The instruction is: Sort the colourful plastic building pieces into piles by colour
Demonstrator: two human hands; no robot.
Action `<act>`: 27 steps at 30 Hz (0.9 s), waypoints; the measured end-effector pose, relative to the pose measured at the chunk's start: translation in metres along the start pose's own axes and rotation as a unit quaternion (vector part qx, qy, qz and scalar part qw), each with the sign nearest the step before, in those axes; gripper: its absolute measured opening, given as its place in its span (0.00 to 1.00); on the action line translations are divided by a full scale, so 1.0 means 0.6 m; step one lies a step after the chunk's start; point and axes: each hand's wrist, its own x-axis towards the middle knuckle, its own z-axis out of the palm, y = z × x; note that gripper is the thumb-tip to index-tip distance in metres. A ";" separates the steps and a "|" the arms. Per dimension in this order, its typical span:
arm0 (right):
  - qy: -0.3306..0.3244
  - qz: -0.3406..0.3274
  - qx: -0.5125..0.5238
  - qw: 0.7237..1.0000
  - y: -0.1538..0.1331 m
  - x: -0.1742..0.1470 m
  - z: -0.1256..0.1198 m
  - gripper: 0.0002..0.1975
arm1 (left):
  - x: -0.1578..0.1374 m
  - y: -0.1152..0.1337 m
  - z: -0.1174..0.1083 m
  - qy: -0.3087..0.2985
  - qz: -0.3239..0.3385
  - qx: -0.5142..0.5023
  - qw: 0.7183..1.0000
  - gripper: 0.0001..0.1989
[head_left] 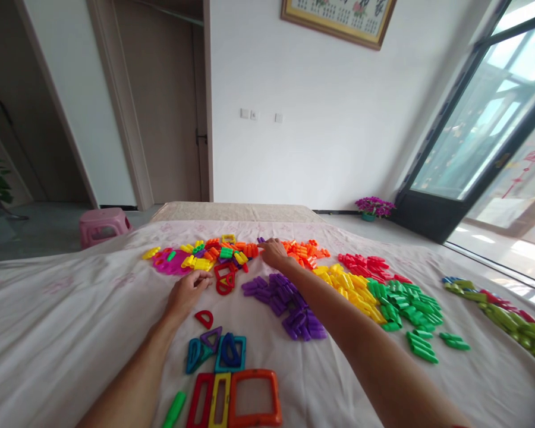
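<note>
My right hand [274, 253] reaches to the far side of the mixed pile of plastic pieces [214, 251]. Its fingers are bent together at a small purple piece [261, 240], partly hidden by the hand. My left hand [191, 292] hovers at the near edge of that pile, fingers curled in; whatever they may hold is hidden. Just right of it lie red magnetic frames [225, 278]. Orange pieces [304, 253] are heaped beyond my right wrist, and purple tube-shaped pieces [289, 306] lie under and beside my right forearm.
Yellow [350, 288], red [363, 266] and green pieces [410, 306] form separate heaps to the right. Olive-green pieces [512, 321] line the right edge. Magnetic frames, including an orange square [255, 373], lie between my forearms. A pink stool [104, 226] stands beyond the cloth-covered surface [93, 291].
</note>
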 end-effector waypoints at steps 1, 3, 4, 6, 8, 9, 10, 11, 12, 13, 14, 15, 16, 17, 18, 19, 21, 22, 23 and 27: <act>0.005 -0.002 0.004 1.000 0.000 -0.006 -0.009 0.23 | 0.000 0.001 0.000 0.000 -0.002 -0.005 1.000 0.16; 0.014 -0.020 0.016 1.000 0.002 -0.025 -0.028 0.24 | -0.001 0.002 0.000 0.000 -0.006 -0.014 1.000 0.16; 0.019 -0.036 0.025 0.999 0.003 -0.039 -0.038 0.24 | -0.001 0.003 0.000 -0.001 -0.007 -0.017 1.000 0.16; 0.039 -0.073 0.055 0.995 0.009 -0.078 -0.055 0.23 | -0.002 0.005 0.000 -0.004 -0.011 -0.020 1.000 0.17; 0.063 -0.108 0.092 0.988 0.015 -0.127 -0.068 0.23 | -0.002 0.006 0.000 -0.005 -0.013 -0.018 1.000 0.17; 0.070 -0.121 0.107 0.984 0.018 -0.153 -0.073 0.23 | -0.002 0.006 0.001 -0.004 -0.013 -0.015 1.000 0.17; 0.069 -0.131 0.117 0.982 0.020 -0.178 -0.076 0.24 | -0.003 0.006 0.001 -0.001 -0.011 -0.011 1.000 0.17; 0.061 -0.136 0.125 0.981 0.023 -0.201 -0.079 0.23 | -0.003 0.006 0.001 0.002 -0.007 -0.005 1.000 0.16; 0.050 -0.136 0.132 0.981 0.024 -0.219 -0.080 0.22 | -0.003 0.006 0.002 0.003 -0.003 0.002 1.000 0.16; 0.039 -0.131 0.139 0.981 0.025 -0.233 -0.081 0.21 | -0.003 0.006 0.002 0.003 0.000 0.008 1.000 0.16; 0.032 -0.123 0.145 0.981 0.026 -0.242 -0.082 0.20 | -0.003 0.006 0.002 0.003 0.002 0.014 1.000 0.15; 0.031 -0.116 0.150 0.981 0.026 -0.245 -0.082 0.18 | -0.003 0.006 0.002 0.001 0.002 0.019 1.000 0.15; 0.036 -0.111 0.155 0.981 0.025 -0.243 -0.082 0.18 | -0.003 0.006 0.002 0.001 0.002 0.023 1.000 0.15; 0.046 -0.108 0.159 0.980 0.023 -0.236 -0.082 0.18 | -0.003 0.006 0.002 0.002 0.002 0.026 1.000 0.15; 0.057 -0.108 0.163 0.979 0.020 -0.226 -0.081 0.19 | -0.003 0.007 0.001 0.005 0.003 0.027 1.000 0.15; 0.068 -0.107 0.167 0.978 0.017 -0.212 -0.079 0.20 | -0.003 0.007 0.001 0.006 0.005 0.026 1.000 0.15; 0.076 -0.100 0.174 0.977 0.007 -0.180 -0.075 0.23 | -0.003 0.007 0.000 0.005 0.007 0.019 1.000 0.16; 0.075 -0.092 0.174 0.978 0.001 -0.163 -0.072 0.24 | -0.003 0.007 0.000 0.003 0.006 0.014 1.000 0.16; 0.071 -0.082 0.170 0.979 -0.006 -0.145 -0.069 0.25 | -0.003 0.006 0.000 0.001 0.004 0.008 1.000 0.16; 0.044 -0.055 0.124 0.990 -0.034 -0.076 -0.049 0.31 | -0.002 0.005 0.000 -0.004 0.000 -0.003 1.000 0.16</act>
